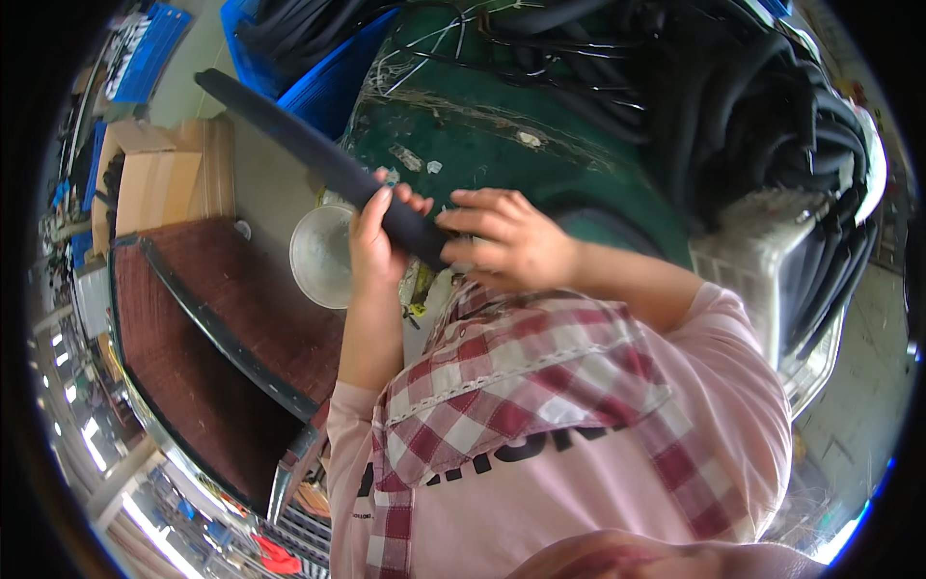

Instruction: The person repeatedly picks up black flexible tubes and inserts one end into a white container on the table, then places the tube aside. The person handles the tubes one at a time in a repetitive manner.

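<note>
One black tube [313, 152], long, matte, smooth-looking and narrowing toward its far end: you are holding it slantwise across the left edge of the green desk [497, 169], its far end projecting past that edge.

Two hands, bare. Your left hand [376, 236] is grasping the tube near its close end, thumb lying along one side, fingertips showing on the other. Your right hand [511, 239] is covering that close end with spread fingers; motion is blurring them, so whether they are gripping or only touching you cannot tell.

Partly hidden: your body and arms are masking the desk's near edge; your left hand and forearm are overlapping a pale round bucket [318, 256] beside the desk's left edge.

Cut off by the view: a blue crate [338, 92], beyond the desk's far left corner, is holding dark lengths.

Hard to make out: one heap of black tubing [714, 125], bending and overlapping at the desk's far right corner, is merging into dark folds. A whitish crate [762, 232] is standing by the right edge.

Scraps [407, 157], pale and crumpled, are littering the scuffed desk top.
</note>
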A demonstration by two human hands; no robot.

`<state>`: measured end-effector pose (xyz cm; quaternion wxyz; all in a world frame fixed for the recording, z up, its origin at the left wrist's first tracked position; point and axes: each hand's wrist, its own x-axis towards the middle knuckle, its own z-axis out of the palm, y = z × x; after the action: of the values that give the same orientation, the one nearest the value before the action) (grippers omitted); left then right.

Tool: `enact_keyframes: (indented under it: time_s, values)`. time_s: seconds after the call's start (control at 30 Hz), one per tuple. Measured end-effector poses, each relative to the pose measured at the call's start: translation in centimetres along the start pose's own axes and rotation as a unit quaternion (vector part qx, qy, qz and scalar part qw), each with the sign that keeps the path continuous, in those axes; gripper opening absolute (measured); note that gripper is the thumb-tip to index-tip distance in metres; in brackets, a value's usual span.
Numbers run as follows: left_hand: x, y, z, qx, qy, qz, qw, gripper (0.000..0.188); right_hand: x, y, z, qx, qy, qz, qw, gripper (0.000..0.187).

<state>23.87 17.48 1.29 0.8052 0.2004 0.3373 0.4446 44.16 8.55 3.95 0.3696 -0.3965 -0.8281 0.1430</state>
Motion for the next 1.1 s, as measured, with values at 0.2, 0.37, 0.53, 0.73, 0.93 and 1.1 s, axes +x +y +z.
enact_keyframes:
  time_s: [0.2,0.37,0.53,0.73,0.93,1.1]
  values:
    - [-6.0,1.7,-3.6,0.130,0.273,0.101,0.948,0.032,-3.0,20.6,0.2,-0.229,-0.146,0.348,0.897,0.038]
    - [-10.2,0.5,-4.3,0.119,0.328,0.147,0.926,0.030,-2.8,31.9,0.3,-0.246,-0.101,0.532,0.804,0.041]
    - [-11.3,0.1,-2.9,0.111,0.347,0.155,0.918,0.027,-1.9,32.2,2.1,-0.285,-0.211,0.534,0.767,0.032]
    - [-10.8,1.2,-4.6,0.068,0.330,0.153,0.929,0.027,-2.4,27.7,0.0,-0.411,-0.100,0.307,0.853,0.026]
    - [-10.5,2.7,-7.3,0.052,0.277,0.170,0.944,0.030,6.7,18.1,-7.8,-0.195,0.076,0.267,0.941,0.035]
    - [-12.6,4.7,-9.6,0.044,0.253,0.212,0.943,0.033,10.2,12.9,-7.2,0.231,0.277,0.386,0.849,0.041]
